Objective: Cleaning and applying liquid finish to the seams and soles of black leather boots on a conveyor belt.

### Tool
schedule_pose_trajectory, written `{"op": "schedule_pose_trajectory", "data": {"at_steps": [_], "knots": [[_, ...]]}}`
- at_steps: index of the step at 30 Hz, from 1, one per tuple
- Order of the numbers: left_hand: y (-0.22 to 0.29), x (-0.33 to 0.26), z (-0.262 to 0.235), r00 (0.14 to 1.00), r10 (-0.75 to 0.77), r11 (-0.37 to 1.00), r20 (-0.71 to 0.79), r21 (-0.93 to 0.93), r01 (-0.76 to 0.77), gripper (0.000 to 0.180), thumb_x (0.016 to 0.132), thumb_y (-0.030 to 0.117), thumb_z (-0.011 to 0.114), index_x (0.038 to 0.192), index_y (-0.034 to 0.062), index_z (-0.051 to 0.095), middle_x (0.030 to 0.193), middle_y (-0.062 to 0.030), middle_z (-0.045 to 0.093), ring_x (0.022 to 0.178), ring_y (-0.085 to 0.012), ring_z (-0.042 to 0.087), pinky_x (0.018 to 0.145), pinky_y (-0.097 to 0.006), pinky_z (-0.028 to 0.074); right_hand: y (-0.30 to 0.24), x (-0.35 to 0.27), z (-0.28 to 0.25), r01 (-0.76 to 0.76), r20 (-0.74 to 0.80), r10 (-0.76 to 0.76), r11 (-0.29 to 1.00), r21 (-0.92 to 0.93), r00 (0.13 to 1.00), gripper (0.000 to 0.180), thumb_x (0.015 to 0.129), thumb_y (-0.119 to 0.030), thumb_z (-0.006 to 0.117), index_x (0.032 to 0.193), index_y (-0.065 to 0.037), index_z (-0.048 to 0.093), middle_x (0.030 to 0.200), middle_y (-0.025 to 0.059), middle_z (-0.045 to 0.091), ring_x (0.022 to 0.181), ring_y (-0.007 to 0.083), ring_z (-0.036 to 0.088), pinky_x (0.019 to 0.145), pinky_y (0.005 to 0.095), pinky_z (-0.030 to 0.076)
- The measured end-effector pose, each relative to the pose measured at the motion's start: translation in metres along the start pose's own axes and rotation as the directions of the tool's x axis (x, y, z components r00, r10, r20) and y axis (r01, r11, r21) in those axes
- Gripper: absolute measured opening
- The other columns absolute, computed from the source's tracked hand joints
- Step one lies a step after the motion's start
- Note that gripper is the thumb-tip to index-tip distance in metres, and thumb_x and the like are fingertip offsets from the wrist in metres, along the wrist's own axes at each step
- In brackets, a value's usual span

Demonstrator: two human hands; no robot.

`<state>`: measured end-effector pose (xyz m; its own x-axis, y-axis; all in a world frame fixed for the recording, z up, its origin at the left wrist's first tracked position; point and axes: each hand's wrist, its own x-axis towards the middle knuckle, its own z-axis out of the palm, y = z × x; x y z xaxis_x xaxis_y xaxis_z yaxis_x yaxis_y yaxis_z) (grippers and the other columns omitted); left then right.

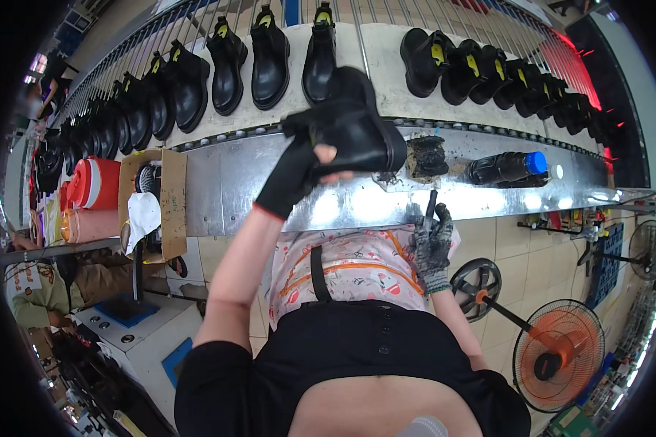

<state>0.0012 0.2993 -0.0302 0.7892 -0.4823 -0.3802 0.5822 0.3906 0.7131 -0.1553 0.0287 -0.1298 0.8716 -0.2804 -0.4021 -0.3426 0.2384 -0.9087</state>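
Observation:
My left hand (299,171), in a black glove with bare fingertips, grips a glossy black ankle boot (353,131). Tilted on its side, the boot is raised over the metal ledge, its sole turned to the right. Down by the ledge's near edge, my right hand (434,247) wears a stained grey knit glove. Its fingers close round a thin dark stick-like tool (431,207), whose kind I cannot make out. Just beyond it on the ledge sits a blackened, crusted block (426,158). A dark bottle with a blue cap (509,167) lies to its right.
Rows of black boots (270,62) stand along the pale conveyor belt (379,87) behind the metal ledge (233,182). At left are a cardboard box (173,204) and a red-and-white jug (95,186). An orange fan (559,355) stands at lower right. Another person (47,295) is at far left.

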Motion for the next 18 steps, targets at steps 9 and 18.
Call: {"op": "schedule_pose_trajectory", "data": {"at_steps": [9, 18], "knots": [[0.058, 0.22, -0.028, 0.957, 0.148, 0.737, -0.251, 0.673, 0.063, 0.057, 0.068, 0.026, 0.073, 0.11, -0.0049, 0.05, 0.087, -0.0122, 0.066, 0.064, -0.023, 0.067, 0.057, -0.032, 0.055, 0.028, 0.044, 0.018, 0.01, -0.07, -0.003, 0.996, 0.094, 0.998, 0.044, 0.084, -0.002, 0.054, 0.126, -0.007, 0.04, 0.087, 0.0029, 0.054, 0.06, 0.0105, 0.052, 0.049, 0.0239, 0.045], [0.018, 0.262, 0.003, 0.798, 0.603, 0.148, -0.028, 0.986, -0.077, 0.077, 0.072, 0.037, 0.069, 0.131, -0.0004, 0.036, 0.116, -0.0249, 0.058, 0.107, -0.0395, 0.056, 0.089, -0.042, 0.046, 0.033, 0.041, 0.012, -0.083, -0.022, 0.099, 0.92, 0.382, 0.995, 0.041, 0.085, -0.004, 0.053, 0.124, -0.012, 0.042, 0.081, 0.0035, 0.055, 0.054, 0.0149, 0.053, 0.041, 0.0264, 0.043]]}}
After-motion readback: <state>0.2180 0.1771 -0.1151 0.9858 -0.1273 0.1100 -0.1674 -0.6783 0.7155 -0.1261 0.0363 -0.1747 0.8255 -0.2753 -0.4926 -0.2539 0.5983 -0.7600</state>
